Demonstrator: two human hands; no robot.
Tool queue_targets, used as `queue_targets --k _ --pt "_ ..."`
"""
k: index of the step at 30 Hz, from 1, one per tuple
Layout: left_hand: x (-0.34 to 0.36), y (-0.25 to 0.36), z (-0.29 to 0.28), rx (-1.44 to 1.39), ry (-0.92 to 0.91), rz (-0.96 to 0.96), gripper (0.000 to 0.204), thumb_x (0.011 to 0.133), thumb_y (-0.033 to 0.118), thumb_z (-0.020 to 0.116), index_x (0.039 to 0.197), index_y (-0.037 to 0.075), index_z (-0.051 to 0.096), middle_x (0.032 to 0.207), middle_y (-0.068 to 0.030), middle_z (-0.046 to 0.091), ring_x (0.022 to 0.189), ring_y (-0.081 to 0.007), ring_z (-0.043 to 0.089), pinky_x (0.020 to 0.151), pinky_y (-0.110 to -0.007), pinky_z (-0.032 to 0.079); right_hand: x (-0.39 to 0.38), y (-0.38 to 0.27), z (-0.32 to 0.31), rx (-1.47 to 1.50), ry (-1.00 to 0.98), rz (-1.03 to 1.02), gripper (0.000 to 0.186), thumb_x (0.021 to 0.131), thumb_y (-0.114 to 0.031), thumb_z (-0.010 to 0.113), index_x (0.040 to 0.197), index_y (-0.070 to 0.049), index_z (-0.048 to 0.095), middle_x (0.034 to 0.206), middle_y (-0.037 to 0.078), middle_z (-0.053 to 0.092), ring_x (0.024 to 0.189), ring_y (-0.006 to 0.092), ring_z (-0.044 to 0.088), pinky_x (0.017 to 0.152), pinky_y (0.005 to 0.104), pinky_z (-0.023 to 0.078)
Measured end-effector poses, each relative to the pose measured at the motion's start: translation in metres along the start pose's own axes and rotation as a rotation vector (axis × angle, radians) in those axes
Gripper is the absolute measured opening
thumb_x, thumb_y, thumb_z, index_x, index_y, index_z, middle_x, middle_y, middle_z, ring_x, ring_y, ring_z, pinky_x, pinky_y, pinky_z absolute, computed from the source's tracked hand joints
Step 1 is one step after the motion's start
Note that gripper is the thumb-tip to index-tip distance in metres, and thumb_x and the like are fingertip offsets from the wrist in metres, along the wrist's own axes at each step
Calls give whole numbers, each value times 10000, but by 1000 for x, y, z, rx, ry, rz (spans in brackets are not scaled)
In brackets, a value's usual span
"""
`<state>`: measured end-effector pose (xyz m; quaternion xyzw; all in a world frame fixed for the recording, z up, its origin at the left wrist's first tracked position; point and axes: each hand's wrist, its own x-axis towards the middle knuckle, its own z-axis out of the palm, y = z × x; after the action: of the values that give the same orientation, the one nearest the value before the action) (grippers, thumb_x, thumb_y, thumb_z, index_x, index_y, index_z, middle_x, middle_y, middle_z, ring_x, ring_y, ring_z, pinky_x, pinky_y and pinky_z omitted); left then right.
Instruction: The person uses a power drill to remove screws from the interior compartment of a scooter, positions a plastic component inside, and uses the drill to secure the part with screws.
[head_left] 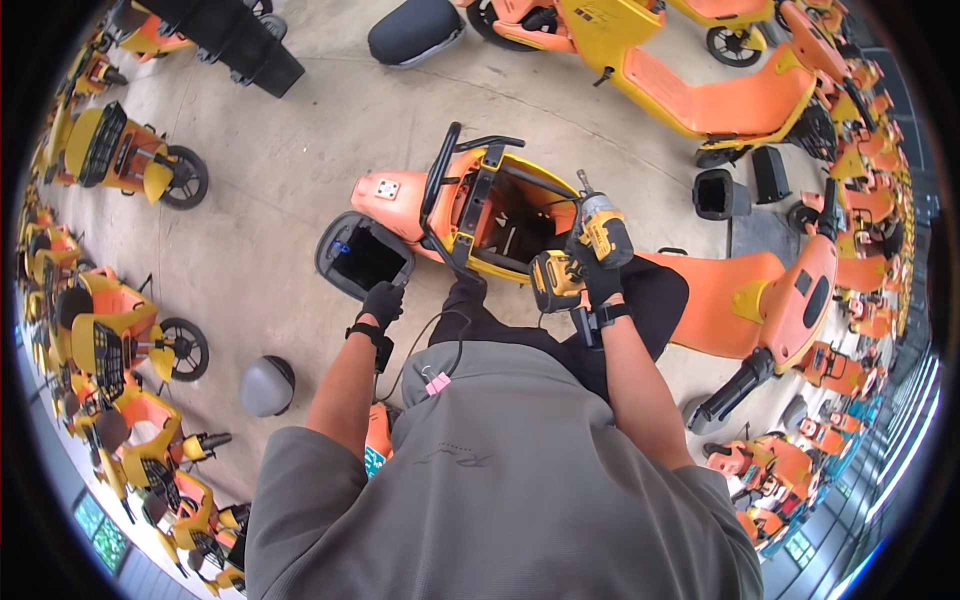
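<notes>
Black-gloved, my right hand is wrapped round the grip of a yellow and black cordless impact driver, its bit end pointing away from me. Below the driver lies the open seat bay of an orange and yellow scooter, with a black grab rail round its rear. My left hand, also gloved, is closed on the near edge of a black storage tub. That tub sits left of the bay, with a small blue thing inside near its rim.
Another orange and yellow scooter stands at the far right. A black seat lies on the concrete floor, and a grey rounded part lies at left. More black tubs rest at right. Rows of scooters line both sides.
</notes>
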<state>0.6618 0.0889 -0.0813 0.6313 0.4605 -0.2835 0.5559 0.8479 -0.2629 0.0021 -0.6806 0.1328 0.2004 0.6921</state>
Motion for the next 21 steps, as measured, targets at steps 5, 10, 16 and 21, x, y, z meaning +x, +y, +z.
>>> queue_targets --k 5,10,16,21 --pt "12 26 0 121 -62 103 247 802 238 522 741 -1 534 613 -65 513 485 -166 534 432 -293 432 -2 27 -12 34 56 -36 314 753 -122 694 1021 -58 545 911 20 570 787 116 565 680 249 480" --pt "13 16 -4 99 -95 52 244 801 238 523 738 2 535 607 -61 503 482 -161 530 427 -286 424 -22 12 -4 19 85 66 299 769 -156 683 1024 -65 558 909 20 575 811 115 561 704 250 475" --pt "10 -23 -9 14 -96 -37 182 812 223 508 866 49 520 679 -64 533 510 -154 541 432 -271 445 -25 11 -8 -9 78 68 293 774 -169 681 1018 -55 565 921 23 583 822 124 560 725 260 478" --pt "-3 -64 -4 -105 -60 -183 158 797 185 486 844 37 519 681 -86 535 510 -193 544 446 -310 456 -17 38 -22 -21 25 -62 343 780 -153 674 1075 -49 534 968 32 575 869 130 550 766 274 471"
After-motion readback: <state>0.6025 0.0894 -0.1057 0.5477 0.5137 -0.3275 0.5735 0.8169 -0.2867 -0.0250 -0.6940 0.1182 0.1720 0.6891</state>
